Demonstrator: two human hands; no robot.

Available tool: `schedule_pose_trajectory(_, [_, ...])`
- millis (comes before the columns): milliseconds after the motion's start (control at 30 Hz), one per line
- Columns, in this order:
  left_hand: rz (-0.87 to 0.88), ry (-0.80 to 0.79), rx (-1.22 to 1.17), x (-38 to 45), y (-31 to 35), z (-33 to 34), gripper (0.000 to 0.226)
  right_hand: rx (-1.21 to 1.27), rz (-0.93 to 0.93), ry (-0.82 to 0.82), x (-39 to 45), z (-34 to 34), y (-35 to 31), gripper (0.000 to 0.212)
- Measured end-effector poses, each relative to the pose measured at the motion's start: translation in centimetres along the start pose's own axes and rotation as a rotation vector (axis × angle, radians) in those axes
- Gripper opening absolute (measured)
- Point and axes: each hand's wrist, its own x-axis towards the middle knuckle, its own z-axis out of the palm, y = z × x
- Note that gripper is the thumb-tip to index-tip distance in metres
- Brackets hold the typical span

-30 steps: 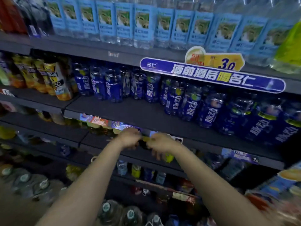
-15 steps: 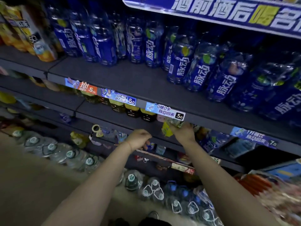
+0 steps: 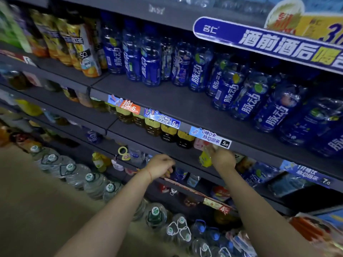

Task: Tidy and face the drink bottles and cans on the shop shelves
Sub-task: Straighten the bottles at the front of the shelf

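Note:
My right hand (image 3: 221,158) grips a small clear bottle with a yellow label (image 3: 204,158), held just under the front edge of the blue-bottle shelf (image 3: 185,112), beside a row of dark tea bottles with yellow caps (image 3: 168,129). My left hand (image 3: 161,166) hovers lower and to the left with curled fingers; whether it holds anything is hidden. Blue sports-drink bottles (image 3: 227,89) stand in rows on the shelf above, set well back from its front edge.
Yellow-orange juice bottles (image 3: 87,51) fill the upper left. Price tags (image 3: 210,137) line the shelf edge. Large water jugs (image 3: 92,180) stand on the floor along the shelf base. A blue promotional sign (image 3: 278,43) juts out at the upper right.
Both hands dropped from the shelf edge to the shelf below and parted. My right hand now holds the yellow-labelled bottle up by the price strip. The view tilted down, then up slightly.

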Motion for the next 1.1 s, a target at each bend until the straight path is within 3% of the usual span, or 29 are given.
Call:
schedule_pose_trajectory(200, [0.055,-0.023,0.042,-1.4,-0.6,-1.4,0.014,0.116,-0.094,0.008,-3.3,0.1,-1.7,0.036])
schedule_pose_trajectory(367, [0.189,-0.184,0.221,-3.0,-0.6,-2.5,0.068,0.355,-0.17,-0.07,-7.9,-0.6,-6.0,0.037])
schedule_pose_trajectory(533, [0.4,0.009,-0.059,-6.7,2.2,-4.2,0.045,0.677,-0.247,-0.024,-10.8,-4.5,-12.1,0.041])
schedule_pose_trajectory(633, [0.488,0.108,-0.319,-8.9,5.2,-6.5,0.045,0.699,-0.441,-0.235,-12.3,-8.9,-14.6,0.048])
schedule_pose_trajectory(733, [0.603,0.111,-0.46,-11.3,9.7,-9.4,0.043,0.615,-0.523,-0.468,-13.6,-13.2,-15.4,0.053])
schedule_pose_trajectory(833, [0.806,0.103,-0.394,-14.4,15.2,-11.1,0.054,0.548,-0.623,-0.303,-14.5,-16.9,-16.3,0.058])
schedule_pose_trajectory(1000, [1.103,0.061,-0.306,-17.0,23.2,-10.4,0.039,0.634,-0.761,0.067,-14.6,-24.2,-17.5,0.062])
schedule_pose_trajectory(1100, [1.084,0.192,-0.269,-16.1,27.0,-9.3,0.048,0.645,-0.718,0.294,-13.6,-28.3,-17.1,0.05])
